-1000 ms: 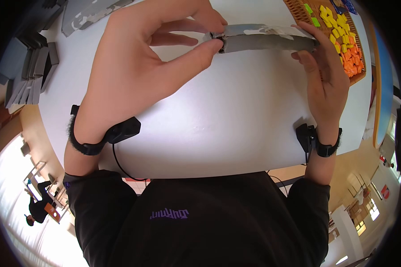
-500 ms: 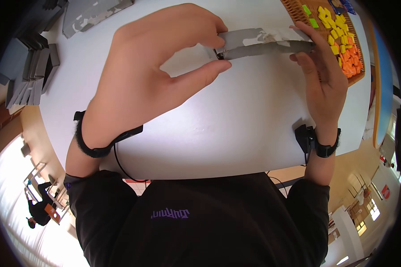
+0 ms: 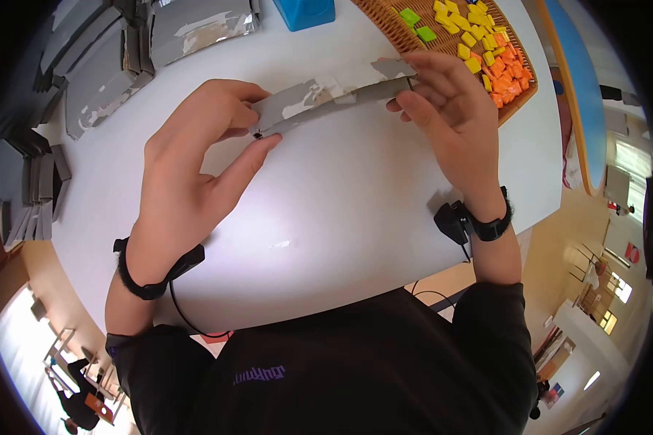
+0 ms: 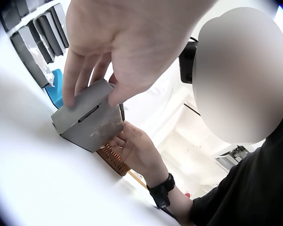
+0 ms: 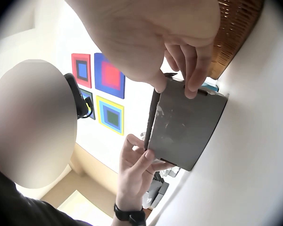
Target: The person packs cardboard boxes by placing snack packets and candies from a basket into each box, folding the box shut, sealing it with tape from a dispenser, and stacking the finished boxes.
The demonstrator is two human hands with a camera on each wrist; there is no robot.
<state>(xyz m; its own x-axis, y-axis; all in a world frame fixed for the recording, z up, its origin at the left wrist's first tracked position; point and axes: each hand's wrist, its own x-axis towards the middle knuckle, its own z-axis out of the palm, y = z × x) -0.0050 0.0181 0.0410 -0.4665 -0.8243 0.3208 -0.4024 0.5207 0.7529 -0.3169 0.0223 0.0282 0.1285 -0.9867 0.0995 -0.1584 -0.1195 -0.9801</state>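
A worn grey cardboard box (image 3: pixel 334 96), its covering torn to white in patches, is held above the table between both hands. My left hand (image 3: pixel 192 163) grips its left end, thumb near the lower edge and fingers at the far side. At the right end, my right hand (image 3: pixel 461 123) holds the box between thumb and fingers. The left wrist view shows a narrow slot in the end face of the box (image 4: pixel 92 120). A broad flat grey side of the box (image 5: pixel 184 125) faces the right wrist camera.
Beyond the right hand is a wicker basket (image 3: pixel 519 109) with yellow, orange and green pieces. A blue container (image 3: pixel 305 13) stands at the table's far side. Several grey boxes (image 3: pixel 203 29) sit at the back left, with more grey pieces (image 3: pixel 42 185) at the left edge.
The head view has swung, bringing the blue container and more grey boxes into sight. The left thumb, spread from the box half a second ago, is back near its corner; the box now slants.
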